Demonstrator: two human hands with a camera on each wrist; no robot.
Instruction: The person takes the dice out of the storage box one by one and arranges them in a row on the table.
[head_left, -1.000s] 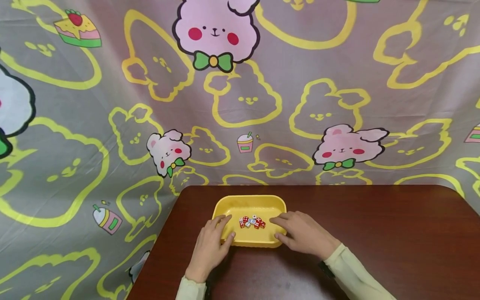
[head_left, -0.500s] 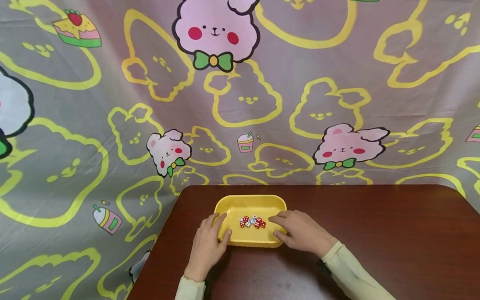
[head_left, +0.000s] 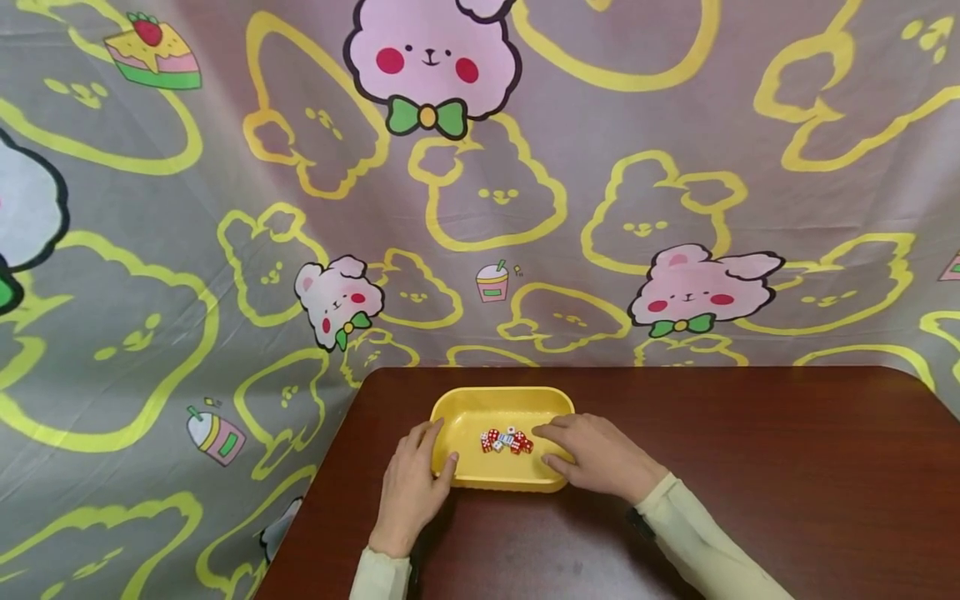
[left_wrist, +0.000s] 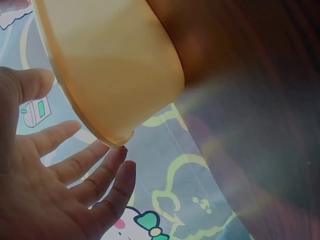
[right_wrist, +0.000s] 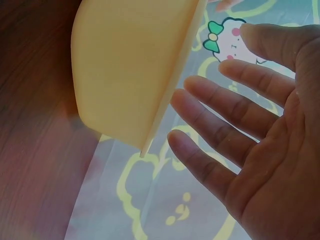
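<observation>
In the head view a yellow plastic tray [head_left: 487, 410] with raised sides sits on the table. Several red and white dice [head_left: 506, 440] lie in a loose cluster on its floor. My left hand [head_left: 411, 493] hovers at the tray's left end, fingers spread. The left wrist view has its fingertips right at the rim of the tray [left_wrist: 120, 65], palm up to the camera. Over the right end is my right hand [head_left: 600, 454], thumb and fingers extended across the rim. Seen from the right wrist, the relaxed fingers of that hand [right_wrist: 240, 120] hold nothing beside the tray wall [right_wrist: 125, 65].
The dark reddish-brown table [head_left: 750, 467] extends to the right and in front of the tray. Behind it and along the left hangs a grey cloth [head_left: 465, 333] printed with cartoon animals. Pale sleeves [head_left: 697, 533] cover both forearms.
My left hand has drawn a little to the left, its fingertips moving back toward the tray's left rim. The right hand has barely shifted. Tray and dice stay in place.
</observation>
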